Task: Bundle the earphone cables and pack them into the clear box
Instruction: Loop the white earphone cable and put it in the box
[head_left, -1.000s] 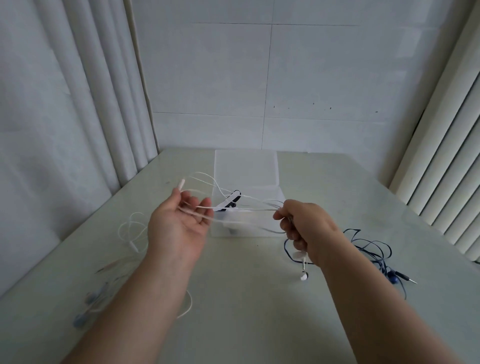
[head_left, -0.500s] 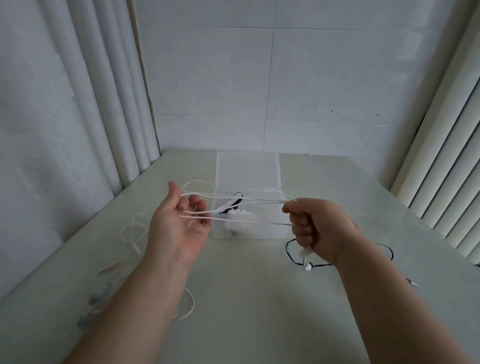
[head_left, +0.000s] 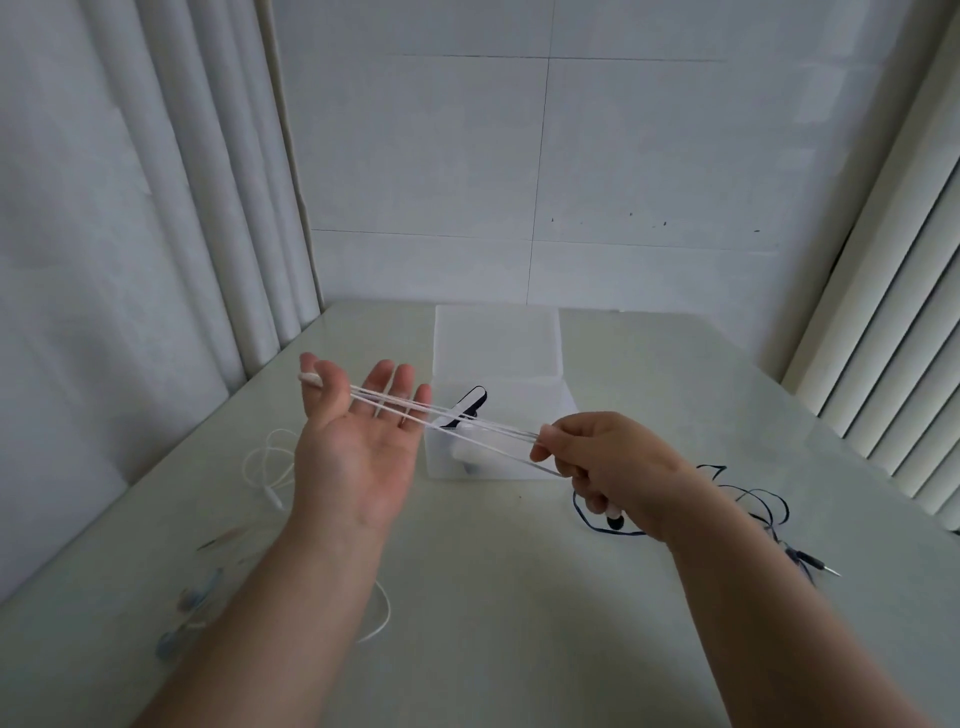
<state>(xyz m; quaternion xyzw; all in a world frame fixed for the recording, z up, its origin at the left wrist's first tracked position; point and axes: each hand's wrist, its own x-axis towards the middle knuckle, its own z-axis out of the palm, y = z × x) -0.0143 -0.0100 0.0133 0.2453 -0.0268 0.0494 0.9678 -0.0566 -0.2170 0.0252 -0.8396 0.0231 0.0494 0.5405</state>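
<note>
While both forearms reach out over the pale bench (head_left: 519, 597), a white earphone cable (head_left: 483, 434) runs taut in several strands between the two hands, raised just in front of the clear box (head_left: 498, 364). On the near left of the box, the left hand (head_left: 353, 447) lies palm up with fingers spread, the strands crossing its fingers and a white plug end pinned under the thumb. On the near right of the box, the right hand (head_left: 613, 462) is curled closed around the other end of the strands, an earbud poking out below its fingers. A loose white cable (head_left: 265, 467) lies on the bench left of the box, and a dark blue earphone cable (head_left: 753, 509) sprawls to its right. Inside the box sits a black-and-white item (head_left: 467, 408), hard to make out. Beyond the box stands a white tiled wall (head_left: 519, 182).
</note>
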